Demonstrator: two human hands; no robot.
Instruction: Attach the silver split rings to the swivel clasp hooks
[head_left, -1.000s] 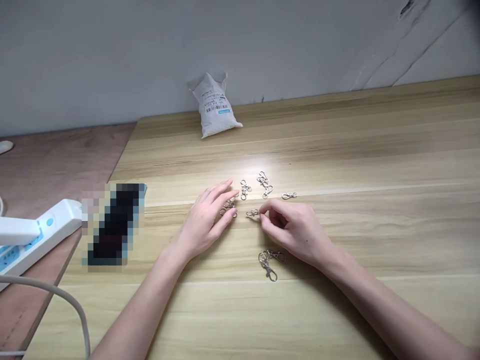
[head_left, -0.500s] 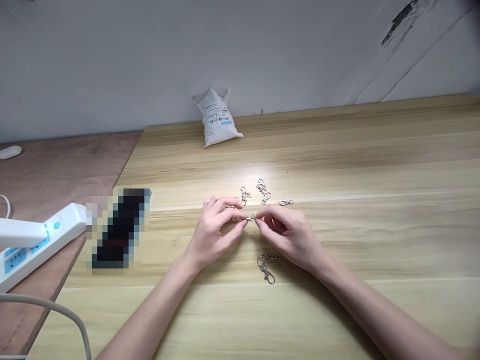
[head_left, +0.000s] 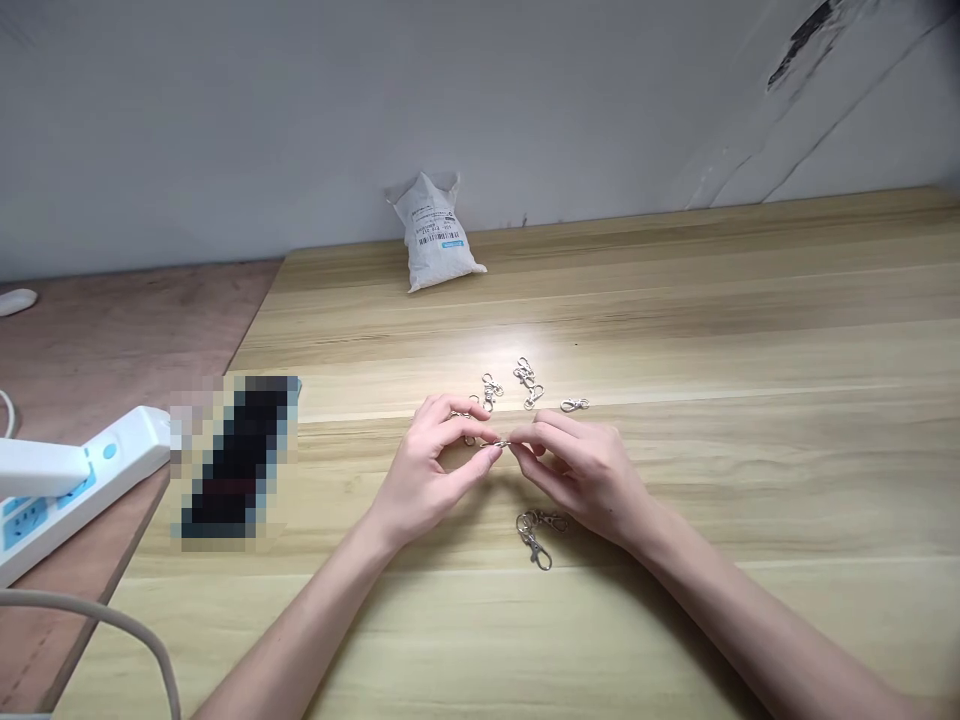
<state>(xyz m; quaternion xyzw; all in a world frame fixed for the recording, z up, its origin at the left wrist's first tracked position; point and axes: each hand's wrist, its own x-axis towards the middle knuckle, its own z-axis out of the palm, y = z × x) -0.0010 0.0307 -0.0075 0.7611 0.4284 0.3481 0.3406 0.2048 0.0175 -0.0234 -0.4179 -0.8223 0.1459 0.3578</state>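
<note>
Your left hand [head_left: 424, 475] and right hand [head_left: 592, 480] pinch a small silvery metal piece [head_left: 501, 443] between their fingertips, above the light wood-grain tabletop [head_left: 675, 350]; its exact shape is too small to tell. Nearer you lies a cluster of silvery metal lobster clasps [head_left: 535, 550]. Beyond your fingers sit more clasps, and farther back a crumpled white plastic packet [head_left: 439, 250] stands near the grey wall [head_left: 300, 120].
</note>
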